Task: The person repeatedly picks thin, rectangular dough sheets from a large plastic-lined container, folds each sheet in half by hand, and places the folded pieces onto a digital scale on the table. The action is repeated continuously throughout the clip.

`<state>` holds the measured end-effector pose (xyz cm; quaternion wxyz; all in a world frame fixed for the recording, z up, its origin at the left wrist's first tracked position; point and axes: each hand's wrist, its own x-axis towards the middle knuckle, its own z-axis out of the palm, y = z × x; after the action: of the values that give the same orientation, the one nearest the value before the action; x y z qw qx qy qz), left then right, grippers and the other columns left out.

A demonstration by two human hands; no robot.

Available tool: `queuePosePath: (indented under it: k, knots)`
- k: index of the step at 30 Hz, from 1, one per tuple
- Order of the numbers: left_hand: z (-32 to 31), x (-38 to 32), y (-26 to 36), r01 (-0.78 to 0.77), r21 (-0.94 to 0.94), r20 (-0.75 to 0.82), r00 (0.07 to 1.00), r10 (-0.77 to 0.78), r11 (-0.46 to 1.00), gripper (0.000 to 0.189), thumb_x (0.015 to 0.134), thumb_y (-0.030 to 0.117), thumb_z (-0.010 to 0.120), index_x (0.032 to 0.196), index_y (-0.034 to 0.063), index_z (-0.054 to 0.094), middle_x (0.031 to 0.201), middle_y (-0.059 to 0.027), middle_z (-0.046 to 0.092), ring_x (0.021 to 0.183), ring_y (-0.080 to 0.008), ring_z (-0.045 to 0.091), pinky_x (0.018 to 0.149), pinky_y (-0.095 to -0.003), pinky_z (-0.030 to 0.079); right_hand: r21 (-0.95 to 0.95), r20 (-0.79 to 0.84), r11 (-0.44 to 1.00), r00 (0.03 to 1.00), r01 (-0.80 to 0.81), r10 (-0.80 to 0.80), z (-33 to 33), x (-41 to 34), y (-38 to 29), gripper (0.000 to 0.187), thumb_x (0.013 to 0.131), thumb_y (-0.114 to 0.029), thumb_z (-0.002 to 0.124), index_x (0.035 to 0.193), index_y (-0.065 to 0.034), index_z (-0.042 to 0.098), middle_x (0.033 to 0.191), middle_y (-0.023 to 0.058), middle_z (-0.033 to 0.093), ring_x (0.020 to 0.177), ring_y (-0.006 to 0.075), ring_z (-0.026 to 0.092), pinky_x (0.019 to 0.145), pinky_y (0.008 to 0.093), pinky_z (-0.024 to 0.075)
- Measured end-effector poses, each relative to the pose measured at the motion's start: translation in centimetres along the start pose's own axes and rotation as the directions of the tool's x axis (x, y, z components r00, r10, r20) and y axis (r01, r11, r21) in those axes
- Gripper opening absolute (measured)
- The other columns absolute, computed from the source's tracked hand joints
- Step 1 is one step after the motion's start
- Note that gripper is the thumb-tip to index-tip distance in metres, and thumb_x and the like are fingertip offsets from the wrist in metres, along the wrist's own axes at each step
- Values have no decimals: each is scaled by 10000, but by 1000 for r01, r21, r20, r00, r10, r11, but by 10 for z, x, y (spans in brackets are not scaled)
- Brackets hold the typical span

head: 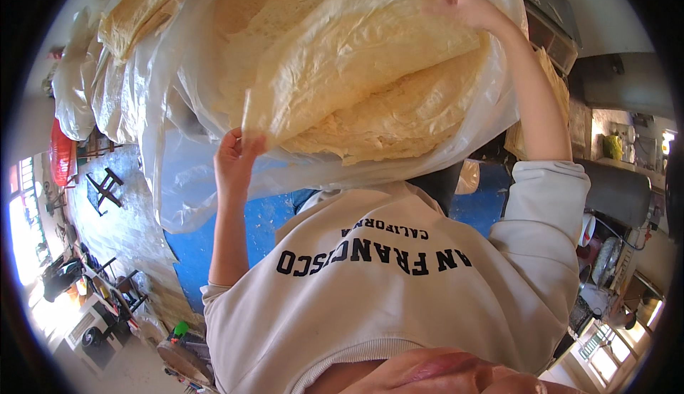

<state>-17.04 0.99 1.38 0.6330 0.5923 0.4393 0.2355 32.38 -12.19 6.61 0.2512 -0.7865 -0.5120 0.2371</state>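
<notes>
A thin, yellowish, translucent sheet that looks like tofu skin (347, 46) is lifted at a slant between my hands. My left hand (238, 148) pinches its near left corner between thumb and fingers. At the far right, my right hand (454, 4), blurred, is closed on the sheet's edge. Beneath lies a stack of similar wrinkled sheets (406, 121) with ragged edges. Clear plastic sheeting (342, 172) lies under the stack and spreads out around it. The lifted sheet hides part of the stack.
More yellowish sheets (141, 12) rest on crumpled plastic at the far left. Below is a blue surface (203, 255). A small black stool (104, 191) stands on the floor at left, near a red bag (62, 153). A dark grey cylinder (620, 199) stands at right.
</notes>
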Motion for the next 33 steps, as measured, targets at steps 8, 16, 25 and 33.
queuePosePath:
  k: [8, 16, 25, 33]
  knots:
    - [29, 2, 30, -544, 836, 386, 677, 627, 72, 467, 810, 255, 786, 1241, 138, 647, 1168, -68, 610, 1082, -268, 574, 912, -394, 459, -523, -197, 852, 976, -27, -90, 48, -26, 2, 704, 855, -383, 745, 1433, -94, 467, 1287, 162, 609, 1168, 326, 589, 963, 409, 482]
    - [23, 3, 51, -728, 676, 654, 666, 359, 117, 408, 737, 93, 718, 1138, 125, 650, 983, -39, 567, 953, -234, 587, 808, -390, 491, -569, 107, 773, 958, 278, -266, 136, -91, -68, 779, 948, -502, 585, 1531, -59, 315, 1570, 155, 348, 1468, 317, 291, 1206, 488, 228]
    - [66, 153, 108, -483, 539, 802, 544, -246, 690, 404, 1001, 415, 534, 1108, 58, 689, 930, -74, 711, 883, -193, 646, 811, -342, 500, -470, 48, 762, 875, 445, -481, 248, -95, -183, 677, 866, -282, 640, 1433, 31, 443, 1489, 230, 437, 1397, 377, 397, 1150, 491, 318]
    - [86, 267, 123, -344, 841, 525, 703, -480, 417, 500, 1007, 501, 449, 1310, 136, 608, 1124, -105, 693, 1112, -207, 607, 1020, -419, 428, 936, 334, -34, 855, -350, 397, 204, -105, -156, 418, 1061, -250, 442, 1407, -16, 453, 1485, 127, 463, 1382, 241, 440, 1145, 400, 375]
